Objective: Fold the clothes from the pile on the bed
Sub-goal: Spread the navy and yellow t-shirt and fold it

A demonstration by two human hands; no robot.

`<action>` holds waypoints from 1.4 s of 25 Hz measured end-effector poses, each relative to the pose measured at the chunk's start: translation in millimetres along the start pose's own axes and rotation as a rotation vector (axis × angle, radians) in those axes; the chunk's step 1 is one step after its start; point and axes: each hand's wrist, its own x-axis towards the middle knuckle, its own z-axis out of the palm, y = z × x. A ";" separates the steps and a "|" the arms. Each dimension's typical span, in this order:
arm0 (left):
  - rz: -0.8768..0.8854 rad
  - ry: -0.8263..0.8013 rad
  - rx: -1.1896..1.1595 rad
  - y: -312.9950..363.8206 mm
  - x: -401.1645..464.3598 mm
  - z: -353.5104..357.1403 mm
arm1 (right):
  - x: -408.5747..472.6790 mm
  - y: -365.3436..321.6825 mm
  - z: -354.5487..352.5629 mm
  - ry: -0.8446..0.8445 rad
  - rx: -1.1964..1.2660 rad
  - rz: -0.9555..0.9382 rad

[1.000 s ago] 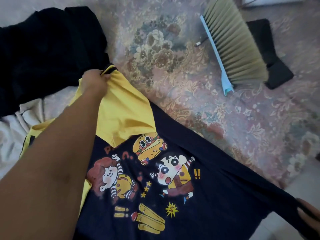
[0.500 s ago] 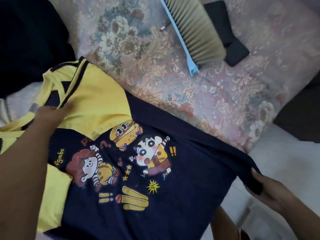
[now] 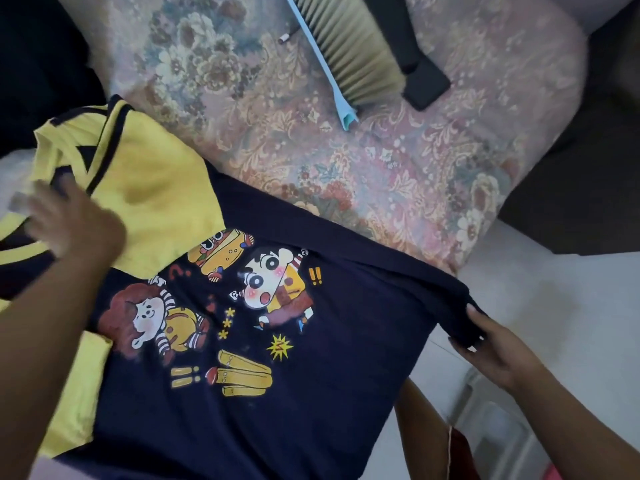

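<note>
The navy T-shirt [image 3: 311, 341] with cartoon print lay face up, spread over the near part of the bed [image 3: 433, 174], its yellow sleeve [image 3: 149, 188] turned in over the chest. The left hand [image 3: 74, 226] was flat on the collar area with fingers spread (blurred, but nothing looked gripped). The right hand [image 3: 495, 344] pinched the bunched hem corner, which hung past the bed's near edge over the pale floor [image 3: 571, 306].

Progress: early, by my read. One sleeve looked folded in; the body was not yet folded, and the second yellow sleeve [image 3: 74, 393] was still out at lower left. A dark pile of clothes [image 3: 38, 64] sat at upper left, apparently unfolded, touching or just beside the shirt's collar end (can't tell which). No finished folded stack was clearly in view.

Room: the floral bedspread beyond the shirt was open up to a brush with a blue handle [image 3: 341, 53] and a black item [image 3: 419, 64], both well apart from the shirt. The bed corner on the right limited space there, so folding inward seemed safer than toward the edge.
</note>
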 end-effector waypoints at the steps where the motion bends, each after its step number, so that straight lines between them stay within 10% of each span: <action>1: 0.190 -0.006 0.045 39.2 -43.7 -15.4 | 1.0 -1.0 0.6 0.001 -0.021 -0.011; 6: 1.431 -0.067 -0.135 148.3 -184.8 -3.1 | 4.9 -16.1 4.7 -0.033 0.000 -0.015; 11: 1.746 -0.076 0.173 178.9 -248.2 19.8 | -2.6 -26.4 -2.7 -0.033 0.096 -0.033; 29: 1.091 -0.583 0.468 174.1 -259.5 10.2 | -22.2 -48.7 -14.4 0.017 -0.108 -0.115; 35: 0.932 -0.401 0.205 132.0 -317.2 -1.6 | -45.6 -44.7 -13.8 0.025 -0.216 -0.147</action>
